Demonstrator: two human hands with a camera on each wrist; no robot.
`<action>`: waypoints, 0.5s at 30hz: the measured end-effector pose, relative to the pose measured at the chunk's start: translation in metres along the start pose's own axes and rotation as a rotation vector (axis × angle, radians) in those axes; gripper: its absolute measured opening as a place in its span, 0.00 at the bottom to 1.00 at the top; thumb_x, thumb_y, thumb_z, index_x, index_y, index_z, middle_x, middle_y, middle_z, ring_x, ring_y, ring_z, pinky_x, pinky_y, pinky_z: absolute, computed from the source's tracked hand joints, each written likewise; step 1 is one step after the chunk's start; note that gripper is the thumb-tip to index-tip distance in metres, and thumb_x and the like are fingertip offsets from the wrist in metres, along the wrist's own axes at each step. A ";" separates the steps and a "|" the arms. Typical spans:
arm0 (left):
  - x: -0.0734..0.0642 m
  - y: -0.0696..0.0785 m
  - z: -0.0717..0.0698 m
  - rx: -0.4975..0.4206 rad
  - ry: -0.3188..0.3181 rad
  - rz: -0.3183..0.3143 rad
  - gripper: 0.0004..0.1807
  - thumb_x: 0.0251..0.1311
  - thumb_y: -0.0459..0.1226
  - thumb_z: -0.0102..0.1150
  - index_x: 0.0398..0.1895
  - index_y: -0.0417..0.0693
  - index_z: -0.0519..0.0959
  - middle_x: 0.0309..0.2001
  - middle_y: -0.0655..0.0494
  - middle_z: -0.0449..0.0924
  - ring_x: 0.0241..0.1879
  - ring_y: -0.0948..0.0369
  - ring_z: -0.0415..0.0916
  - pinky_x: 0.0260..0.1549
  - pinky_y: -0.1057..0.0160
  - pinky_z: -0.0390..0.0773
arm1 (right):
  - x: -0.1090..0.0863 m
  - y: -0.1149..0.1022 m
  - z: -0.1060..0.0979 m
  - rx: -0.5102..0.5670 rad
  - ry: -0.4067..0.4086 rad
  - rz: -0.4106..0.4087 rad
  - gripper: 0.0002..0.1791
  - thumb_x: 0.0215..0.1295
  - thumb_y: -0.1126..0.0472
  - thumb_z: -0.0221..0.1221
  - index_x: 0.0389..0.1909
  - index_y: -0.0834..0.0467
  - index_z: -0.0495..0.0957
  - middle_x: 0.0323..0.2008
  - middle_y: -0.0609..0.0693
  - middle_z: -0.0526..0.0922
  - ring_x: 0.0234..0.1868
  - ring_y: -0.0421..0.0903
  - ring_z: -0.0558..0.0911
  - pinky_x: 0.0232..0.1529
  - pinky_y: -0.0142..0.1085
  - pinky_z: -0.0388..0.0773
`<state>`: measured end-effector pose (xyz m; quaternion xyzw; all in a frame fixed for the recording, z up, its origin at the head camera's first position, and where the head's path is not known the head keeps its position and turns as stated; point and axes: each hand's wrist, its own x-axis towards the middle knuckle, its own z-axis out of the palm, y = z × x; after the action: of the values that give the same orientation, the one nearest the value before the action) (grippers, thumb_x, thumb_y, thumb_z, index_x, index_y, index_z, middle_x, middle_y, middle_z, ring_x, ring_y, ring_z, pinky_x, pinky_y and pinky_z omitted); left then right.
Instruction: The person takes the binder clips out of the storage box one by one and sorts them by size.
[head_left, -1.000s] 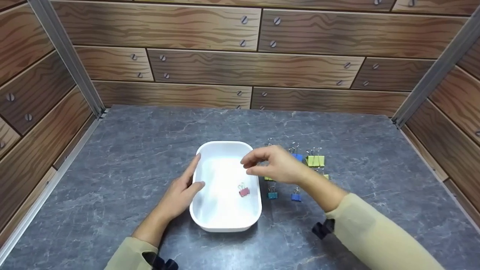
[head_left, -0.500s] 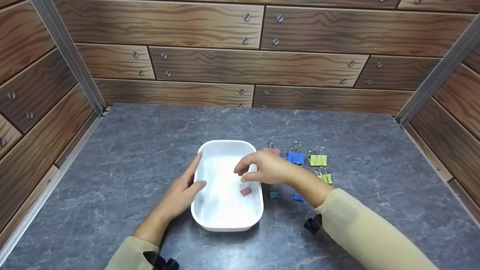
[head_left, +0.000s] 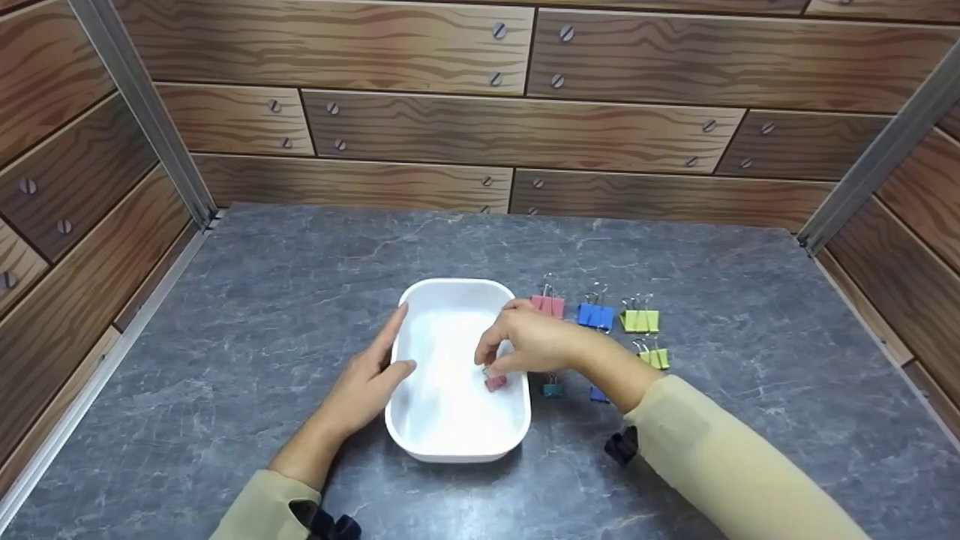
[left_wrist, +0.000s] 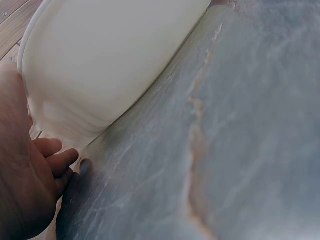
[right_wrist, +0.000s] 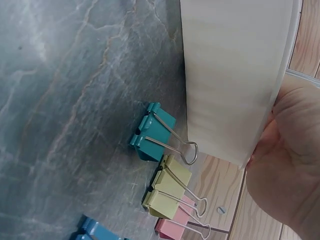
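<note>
A white rectangular tub (head_left: 457, 442) stands on the grey marbled table. My left hand (head_left: 365, 386) grips its left rim, thumb over the inside and fingers along the outer wall. Inside, near the right wall, lies a small pink binder clip (head_left: 496, 383). My right hand (head_left: 534, 341) reaches over the right rim, its bent fingers and thumb at the clip's wire handles. Whether they pinch the handles cannot be seen; in the right wrist view the tub wall (right_wrist: 235, 75) hides the fingertips.
Right of the tub sit binder clips: a larger pink one (head_left: 548, 306), a blue one (head_left: 595, 316), yellow ones (head_left: 640, 322), a teal one (right_wrist: 155, 131) and a small blue one (head_left: 598, 394). My right forearm passes over part of this group. Wood-patterned walls (head_left: 420, 127) surround the table.
My right hand has moved down into the tub to the small pink clip, and its thumb and fingers have come closer together. My left hand has stayed on the rim.
</note>
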<state>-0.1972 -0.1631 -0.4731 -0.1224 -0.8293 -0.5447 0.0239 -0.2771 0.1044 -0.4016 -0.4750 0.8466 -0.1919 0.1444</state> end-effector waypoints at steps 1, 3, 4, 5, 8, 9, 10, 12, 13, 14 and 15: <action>0.000 0.000 0.000 -0.001 0.000 0.002 0.39 0.68 0.37 0.52 0.77 0.71 0.50 0.73 0.56 0.57 0.67 0.58 0.62 0.56 0.51 0.72 | 0.000 0.000 0.000 -0.002 -0.009 0.006 0.07 0.56 0.57 0.70 0.36 0.51 0.87 0.31 0.35 0.85 0.41 0.45 0.79 0.66 0.46 0.47; 0.001 0.001 0.001 0.000 -0.002 0.002 0.39 0.68 0.37 0.52 0.77 0.70 0.50 0.73 0.57 0.57 0.68 0.59 0.61 0.58 0.51 0.70 | 0.000 0.000 0.000 -0.006 -0.023 0.017 0.07 0.56 0.56 0.70 0.35 0.51 0.87 0.31 0.34 0.85 0.41 0.43 0.80 0.67 0.46 0.45; 0.001 0.001 0.001 0.000 -0.002 0.003 0.39 0.68 0.37 0.52 0.77 0.70 0.50 0.73 0.57 0.56 0.68 0.59 0.61 0.58 0.51 0.70 | 0.001 0.000 -0.001 -0.009 -0.027 0.020 0.06 0.56 0.56 0.70 0.35 0.51 0.87 0.31 0.34 0.85 0.41 0.42 0.80 0.67 0.46 0.45; 0.001 0.001 0.001 0.000 -0.002 0.005 0.39 0.68 0.37 0.52 0.77 0.70 0.50 0.73 0.58 0.56 0.68 0.60 0.60 0.59 0.51 0.69 | 0.001 0.000 -0.001 -0.013 -0.030 0.022 0.06 0.56 0.56 0.70 0.35 0.50 0.87 0.31 0.34 0.85 0.41 0.41 0.80 0.68 0.47 0.44; 0.002 0.002 0.001 0.010 0.003 0.012 0.39 0.67 0.37 0.53 0.77 0.69 0.50 0.73 0.58 0.57 0.68 0.60 0.61 0.59 0.52 0.68 | 0.001 -0.001 0.000 -0.026 -0.032 0.017 0.05 0.56 0.57 0.70 0.34 0.50 0.87 0.31 0.34 0.85 0.39 0.36 0.80 0.68 0.47 0.44; 0.002 0.002 0.000 0.012 0.004 0.015 0.39 0.67 0.37 0.53 0.77 0.69 0.50 0.73 0.58 0.57 0.68 0.60 0.61 0.59 0.52 0.69 | 0.001 -0.001 0.000 -0.032 -0.031 0.015 0.05 0.55 0.57 0.70 0.34 0.50 0.87 0.30 0.34 0.85 0.38 0.35 0.79 0.67 0.47 0.44; 0.002 0.002 0.000 0.014 0.006 0.017 0.39 0.67 0.37 0.53 0.77 0.69 0.50 0.73 0.57 0.57 0.68 0.60 0.61 0.59 0.52 0.69 | 0.002 -0.001 0.000 -0.037 -0.031 0.012 0.05 0.55 0.57 0.70 0.33 0.50 0.87 0.30 0.35 0.85 0.37 0.33 0.79 0.67 0.47 0.44; 0.002 0.002 0.000 0.017 0.009 0.020 0.39 0.67 0.38 0.53 0.77 0.69 0.50 0.73 0.56 0.58 0.68 0.60 0.61 0.59 0.52 0.69 | 0.002 -0.001 0.001 -0.046 -0.029 0.005 0.04 0.55 0.57 0.70 0.32 0.50 0.87 0.29 0.35 0.85 0.35 0.31 0.79 0.67 0.48 0.44; 0.002 0.002 0.000 0.018 0.010 0.021 0.39 0.67 0.38 0.53 0.77 0.69 0.50 0.73 0.56 0.58 0.67 0.60 0.62 0.58 0.53 0.69 | 0.003 -0.002 0.001 -0.052 -0.029 0.003 0.04 0.55 0.58 0.70 0.31 0.50 0.87 0.29 0.35 0.85 0.34 0.31 0.79 0.67 0.48 0.44; 0.002 0.002 0.000 0.015 0.009 0.023 0.39 0.67 0.37 0.53 0.77 0.69 0.50 0.73 0.55 0.58 0.67 0.60 0.62 0.58 0.52 0.69 | 0.003 -0.002 0.001 -0.057 -0.030 0.002 0.03 0.55 0.58 0.70 0.31 0.50 0.87 0.28 0.35 0.85 0.34 0.30 0.79 0.67 0.49 0.44; 0.002 0.002 -0.001 0.011 0.008 0.025 0.39 0.67 0.37 0.53 0.77 0.69 0.50 0.73 0.55 0.58 0.67 0.60 0.62 0.58 0.52 0.69 | 0.004 -0.002 0.002 -0.061 -0.030 -0.003 0.03 0.55 0.58 0.70 0.30 0.50 0.87 0.28 0.35 0.85 0.33 0.30 0.79 0.67 0.49 0.44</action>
<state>-0.1986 -0.1625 -0.4706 -0.1302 -0.8307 -0.5402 0.0347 -0.2769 0.1001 -0.4024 -0.4831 0.8491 -0.1594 0.1422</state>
